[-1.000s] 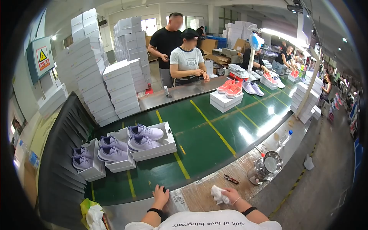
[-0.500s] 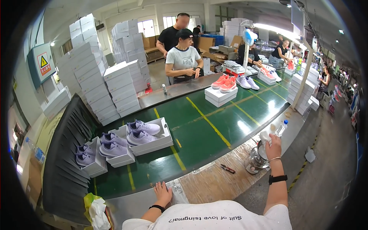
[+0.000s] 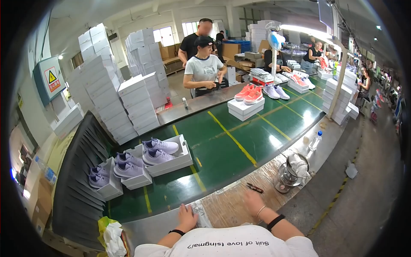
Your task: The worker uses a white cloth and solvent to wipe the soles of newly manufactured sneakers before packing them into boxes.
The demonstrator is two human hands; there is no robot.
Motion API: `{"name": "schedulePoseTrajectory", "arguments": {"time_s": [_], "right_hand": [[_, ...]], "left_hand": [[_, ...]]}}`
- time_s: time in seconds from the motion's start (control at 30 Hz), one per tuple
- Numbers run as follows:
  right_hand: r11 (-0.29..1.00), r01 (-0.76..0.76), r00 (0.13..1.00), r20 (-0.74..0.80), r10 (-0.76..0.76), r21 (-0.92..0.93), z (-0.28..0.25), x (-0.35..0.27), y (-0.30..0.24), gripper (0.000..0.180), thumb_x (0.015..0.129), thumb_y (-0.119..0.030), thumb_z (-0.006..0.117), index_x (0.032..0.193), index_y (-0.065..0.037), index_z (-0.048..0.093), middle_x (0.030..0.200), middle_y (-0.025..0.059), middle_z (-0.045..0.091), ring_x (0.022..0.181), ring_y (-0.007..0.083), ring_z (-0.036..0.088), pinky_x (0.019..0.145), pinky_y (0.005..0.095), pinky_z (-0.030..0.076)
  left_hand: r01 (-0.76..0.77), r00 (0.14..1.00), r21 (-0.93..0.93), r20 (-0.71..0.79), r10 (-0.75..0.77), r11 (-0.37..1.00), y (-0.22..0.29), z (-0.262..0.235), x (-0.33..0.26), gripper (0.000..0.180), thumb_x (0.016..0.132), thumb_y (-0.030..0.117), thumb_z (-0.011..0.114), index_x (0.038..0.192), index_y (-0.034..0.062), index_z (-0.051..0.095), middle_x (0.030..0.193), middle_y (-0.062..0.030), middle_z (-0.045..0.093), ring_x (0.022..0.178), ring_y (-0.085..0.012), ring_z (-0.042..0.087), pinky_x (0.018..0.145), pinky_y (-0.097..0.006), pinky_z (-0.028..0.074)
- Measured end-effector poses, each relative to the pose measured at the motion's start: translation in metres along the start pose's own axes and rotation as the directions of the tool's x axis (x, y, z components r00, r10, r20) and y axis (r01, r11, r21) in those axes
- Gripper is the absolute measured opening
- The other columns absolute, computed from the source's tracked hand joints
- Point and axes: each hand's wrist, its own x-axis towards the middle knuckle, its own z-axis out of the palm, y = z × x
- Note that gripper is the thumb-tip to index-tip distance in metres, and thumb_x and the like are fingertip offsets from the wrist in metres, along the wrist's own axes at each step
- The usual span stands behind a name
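Note:
My left hand [image 3: 187, 218] lies on the near edge of the bench, fingers stretched out, beside a clear plastic bag [image 3: 202, 215]. My right hand [image 3: 254, 203] is over the plastic-covered brown board [image 3: 231, 201], smeared by motion, so its fingers are not clear. Just beyond it lies a pair of small thread snips [image 3: 255, 188]. To the right stands a metal pot [image 3: 284, 179] with a crumpled white cloth [image 3: 299, 164] at its top. Lilac sneakers [image 3: 160, 150] sit in open white shoeboxes [image 3: 173, 161] on the green conveyor belt [image 3: 222, 158].
Coral sneakers [image 3: 249, 93] rest on a closed white box [image 3: 245, 109] farther along the belt. A water bottle [image 3: 315, 140] stands right of the pot. Stacked white boxes [image 3: 100, 85] rise at the left. Across the belt a person in a grey shirt [image 3: 204, 70] stands; others work farther off.
My right hand has let go of the white cloth, which now lies on the pot, and has moved left and nearer over the board. My left hand stays at the bench edge.

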Motion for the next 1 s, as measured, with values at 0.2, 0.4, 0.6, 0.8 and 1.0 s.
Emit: {"name": "schedulePoseTrajectory", "arguments": {"time_s": [0.2,0.4,0.6,0.8,1.0], "right_hand": [[1.0,0.006,0.995,0.1,-0.003,-0.022,0.039,-0.042,-0.035,0.05,0.082,-0.029,0.047,0.128,-0.012,0.038,0.136,0.0133,0.031,0.127,0.0273,0.026,0.103,0.0421,0.02],[0.993,-0.019,0.993,0.121,0.005,0.115,0.045,-0.048,-0.022,0.051,0.083,-0.03,0.047,0.13,-0.013,0.036,0.138,0.0128,0.029,0.129,0.0275,0.024,0.104,0.044,0.017],[0.993,-0.037,0.986,0.164,0.018,0.115,0.031,-0.035,-0.021,0.05,0.082,-0.029,0.048,0.128,-0.011,0.038,0.136,0.0145,0.031,0.128,0.0293,0.024,0.104,0.0441,0.018],[0.994,-0.029,0.988,0.154,0.012,0.107,0.03,-0.003,-0.006,0.051,0.083,-0.029,0.047,0.128,-0.008,0.037,0.135,0.0173,0.031,0.128,0.0317,0.024,0.104,0.0436,0.019],[0.998,0.005,0.981,0.195,-0.017,0.063,0.041,0.03,0.0,0.051,0.084,-0.031,0.044,0.13,-0.008,0.035,0.136,0.0172,0.03,0.129,0.0317,0.023,0.105,0.044,0.016]], "left_hand": [[-0.328,0.93,0.111,-0.136,0.341,0.938,-0.003,0.083,-0.05,0.069,0.073,0.051,0.056,0.127,0.0101,0.042,0.135,-0.0213,0.031,0.121,-0.0419,0.031,0.097,-0.051,0.026],[-0.365,0.927,0.043,-0.072,0.367,0.93,0.003,0.061,-0.05,0.072,0.07,0.054,0.058,0.126,0.0105,0.043,0.135,-0.0197,0.031,0.123,-0.0403,0.029,0.096,-0.051,0.028],[0.044,0.984,-0.147,0.175,-0.018,0.988,0.013,0.01,-0.032,0.07,0.074,0.044,0.058,0.13,0.0075,0.036,0.137,-0.0263,0.022,0.125,-0.042,0.024,0.101,-0.049,0.022],[0.607,0.786,-0.1,-0.069,-0.614,0.788,-0.045,-0.019,-0.025,0.079,0.079,0.046,0.051,0.133,-0.0051,0.024,0.139,-0.0271,0.02,0.131,-0.0398,0.013,0.106,-0.048,0.011],[0.93,0.313,-0.172,-0.09,-0.945,0.324,-0.056,-0.028,-0.002,0.074,0.084,0.047,0.042,0.134,-0.0037,0.021,0.141,-0.0254,0.015,0.132,-0.0379,0.009,0.103,-0.053,0.015]]}}
